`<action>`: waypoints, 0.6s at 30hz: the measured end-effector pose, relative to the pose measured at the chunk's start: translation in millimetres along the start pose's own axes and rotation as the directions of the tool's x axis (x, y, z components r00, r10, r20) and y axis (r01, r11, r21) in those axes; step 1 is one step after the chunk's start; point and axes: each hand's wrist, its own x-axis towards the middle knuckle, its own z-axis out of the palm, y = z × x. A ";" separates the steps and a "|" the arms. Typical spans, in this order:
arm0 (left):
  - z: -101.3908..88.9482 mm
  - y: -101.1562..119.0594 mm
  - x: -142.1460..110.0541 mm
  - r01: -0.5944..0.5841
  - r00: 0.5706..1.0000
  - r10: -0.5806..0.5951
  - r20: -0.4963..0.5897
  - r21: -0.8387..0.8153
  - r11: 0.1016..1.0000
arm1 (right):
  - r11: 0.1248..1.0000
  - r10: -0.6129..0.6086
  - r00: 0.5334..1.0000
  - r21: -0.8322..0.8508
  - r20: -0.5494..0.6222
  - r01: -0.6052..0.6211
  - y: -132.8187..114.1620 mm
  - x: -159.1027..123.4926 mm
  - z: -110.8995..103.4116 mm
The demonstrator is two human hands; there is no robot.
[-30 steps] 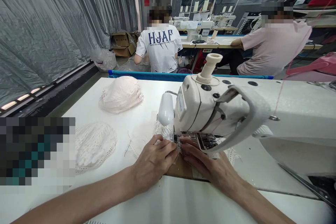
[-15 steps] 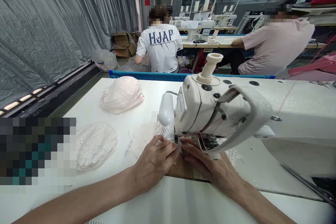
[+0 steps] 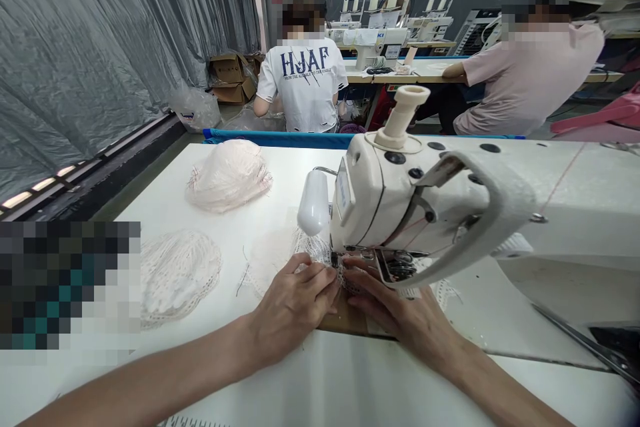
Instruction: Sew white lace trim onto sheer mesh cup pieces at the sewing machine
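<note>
A white sewing machine (image 3: 360,197) stands in front of me, with white lace fabric (image 3: 313,247) under its needle end. My left hand (image 3: 297,300) is closed on the lace's near edge, left of the needle, fingers bent together. On the other side, my right hand (image 3: 405,310) lies with fingers stretched out over the lace by the presser foot. Its fingertips almost meet those of my left hand. Pink thread runs along the machine's arm. The needle and the seam are hidden by the machine head and my fingers.
On the white table to the left lie a stack of white lace pieces (image 3: 183,277) and a pale mesh pile (image 3: 230,175). Scissors or a similar dark metal tool (image 3: 575,337) lie at right. Beyond the blue edge (image 3: 280,139), two people sit near other sewing machines.
The view has shifted slightly, so the scene sits a little higher. Both hands keep about the same place at the lace.
</note>
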 end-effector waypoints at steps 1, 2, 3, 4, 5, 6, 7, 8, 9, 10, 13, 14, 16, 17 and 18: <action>0.1 0.2 -0.3 -0.005 1.000 0.005 0.003 0.001 1.000 | 1.000 -0.001 1.000 -0.006 0.004 0.001 0.0 0.0 -0.1; 0.3 0.4 -0.7 -0.008 1.000 0.008 0.007 0.002 1.000 | 1.000 -0.005 1.000 -0.010 0.005 0.005 0.0 0.0 -0.1; 0.6 0.7 -0.9 -0.010 1.000 0.010 0.010 0.004 1.000 | 1.000 -0.011 1.000 -0.013 0.003 0.011 0.1 0.0 0.0; 1.0 0.9 -1.1 -0.012 1.000 0.012 0.012 0.007 1.000 | 1.000 -0.019 1.000 -0.015 0.001 0.019 0.1 0.0 0.2; 1.4 1.2 -1.3 -0.016 1.000 0.016 0.016 0.011 1.000 | 1.000 -0.024 1.000 -0.018 0.001 0.024 0.1 0.0 0.4; 1.8 1.4 -1.3 -0.020 1.000 0.019 0.021 0.015 1.000 | 0.999 -0.027 1.000 -0.021 0.001 0.027 0.1 0.1 0.6; 2.2 1.5 -1.3 -0.023 0.999 0.022 0.026 0.020 1.000 | 0.999 -0.026 1.000 -0.023 0.002 0.026 0.1 0.1 0.8; 2.5 1.6 -1.3 -0.026 0.999 0.025 0.031 0.025 0.999 | 0.999 -0.024 1.000 -0.025 0.002 0.024 0.0 0.2 0.8; 2.8 1.5 -1.3 -0.026 0.999 0.025 0.036 0.029 0.999 | 0.999 -0.023 1.000 -0.027 -0.001 0.023 -0.2 0.2 0.8; 2.9 1.5 -1.4 -0.024 0.999 0.023 0.042 0.032 0.999 | 0.999 -0.023 1.000 -0.029 -0.007 0.023 -0.4 0.3 0.6; 2.6 1.2 -1.6 -0.020 0.999 0.018 0.050 0.034 0.999 | 0.999 -0.037 0.999 -0.023 -0.036 0.036 -0.8 -0.1 -0.4; 2.4 1.1 -1.7 -0.018 0.999 0.016 0.050 0.034 0.999 | 0.999 -0.041 0.998 -0.016 -0.045 0.040 -0.7 -0.3 -0.7; 1.8 1.0 -1.9 -0.020 0.999 0.018 0.047 0.034 0.999 | 0.999 -0.042 0.998 -0.006 -0.049 0.042 -0.3 -0.8 -1.1; 1.5 0.9 -2.0 -0.020 0.999 0.018 0.048 0.035 0.999 | 0.999 -0.040 0.998 -0.008 -0.046 0.040 0.1 -1.0 -1.2; 1.2 0.9 -2.0 -0.019 0.999 0.017 0.050 0.034 0.999 | 0.999 -0.038 0.998 -0.013 -0.041 0.037 0.6 -1.1 -1.3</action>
